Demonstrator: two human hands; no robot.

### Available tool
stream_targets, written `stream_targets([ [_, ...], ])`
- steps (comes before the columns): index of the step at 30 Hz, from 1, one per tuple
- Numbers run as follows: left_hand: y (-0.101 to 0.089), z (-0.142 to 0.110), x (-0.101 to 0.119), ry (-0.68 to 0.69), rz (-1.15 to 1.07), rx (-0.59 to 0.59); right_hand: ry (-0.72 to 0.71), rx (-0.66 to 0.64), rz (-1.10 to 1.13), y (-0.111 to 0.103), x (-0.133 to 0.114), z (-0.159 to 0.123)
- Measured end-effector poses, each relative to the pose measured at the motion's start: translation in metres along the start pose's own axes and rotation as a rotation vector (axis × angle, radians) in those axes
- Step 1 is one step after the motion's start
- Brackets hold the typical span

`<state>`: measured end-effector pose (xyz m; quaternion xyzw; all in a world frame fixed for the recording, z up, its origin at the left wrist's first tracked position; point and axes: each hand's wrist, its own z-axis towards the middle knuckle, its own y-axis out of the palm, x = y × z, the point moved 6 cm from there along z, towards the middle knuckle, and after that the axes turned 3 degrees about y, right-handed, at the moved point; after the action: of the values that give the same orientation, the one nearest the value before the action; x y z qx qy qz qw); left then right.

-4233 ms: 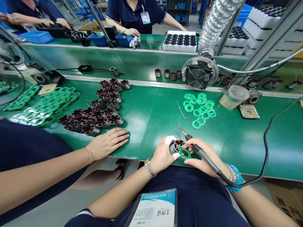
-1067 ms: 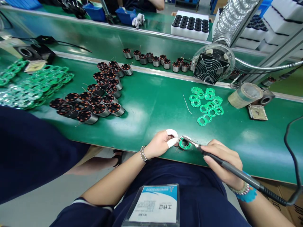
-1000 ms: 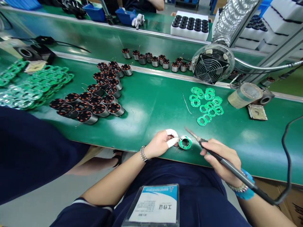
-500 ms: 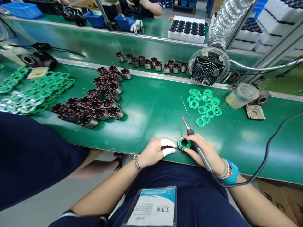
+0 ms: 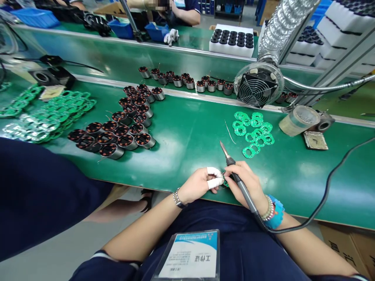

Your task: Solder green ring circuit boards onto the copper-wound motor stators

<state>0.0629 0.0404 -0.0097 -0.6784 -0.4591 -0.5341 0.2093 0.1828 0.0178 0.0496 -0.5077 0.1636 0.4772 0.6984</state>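
My left hand (image 5: 202, 182), two fingertips wrapped in white tape, pinches a small motor stator topped with a green ring board (image 5: 225, 180) at the near edge of the green bench (image 5: 187, 132). My right hand (image 5: 249, 184) touches the same part from the right and grips a soldering iron (image 5: 234, 168), its tip pointing up and away from the part. Most of the stator is hidden between the two hands.
Several copper-wound stators (image 5: 123, 125) lie in a cluster at left; loose green ring boards (image 5: 254, 132) lie right of centre, more (image 5: 49, 115) far left. A fume fan (image 5: 258, 88), tape roll (image 5: 297, 119) and sponge tray (image 5: 315, 140) stand behind. A person's dark sleeve (image 5: 35, 195) is at left.
The iron's tip left the ring board and swung upward. My right hand moved in against the part, which is now mostly covered. The stators on the conveyor behind drifted left.
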Motion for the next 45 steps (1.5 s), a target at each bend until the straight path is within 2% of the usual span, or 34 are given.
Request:
stream_targets([
  [6, 0.003, -0.007, -0.005, 0.01, -0.074, 0.036, 0.009, -0.01, -0.044, 0.0, -0.007, -0.004],
  [11, 0.003, -0.008, -0.01, -0.054, -0.081, 0.045, 0.077, 0.044, -0.012, -0.029, -0.011, -0.012],
  [18, 0.001, -0.007, -0.007, -0.075, -0.041, 0.045, 0.044, -0.034, 0.084, -0.05, -0.017, -0.025],
  [27, 0.002, -0.007, -0.009, -0.077, -0.047, 0.053, 0.089, -0.082, 0.104, -0.048, -0.019, -0.024],
  [33, 0.002, -0.006, -0.009, -0.082, -0.046, 0.055, 0.065, -0.087, 0.088, -0.051, -0.023, -0.024],
  [37, 0.002, -0.005, -0.01, -0.073, -0.046, 0.044, 0.042, -0.103, 0.077, -0.049, -0.015, -0.02],
  [39, 0.002, -0.005, -0.01, -0.069, -0.05, 0.045, 0.012, -0.167, 0.029, -0.041, -0.008, -0.015],
  [43, 0.001, -0.008, -0.008, -0.05, -0.063, 0.045, -0.047, -0.378, -0.006, -0.018, 0.006, -0.004],
  [45, -0.001, -0.012, -0.008, -0.037, -0.071, 0.031, -0.04, -0.401, -0.016, -0.013, 0.011, -0.003],
])
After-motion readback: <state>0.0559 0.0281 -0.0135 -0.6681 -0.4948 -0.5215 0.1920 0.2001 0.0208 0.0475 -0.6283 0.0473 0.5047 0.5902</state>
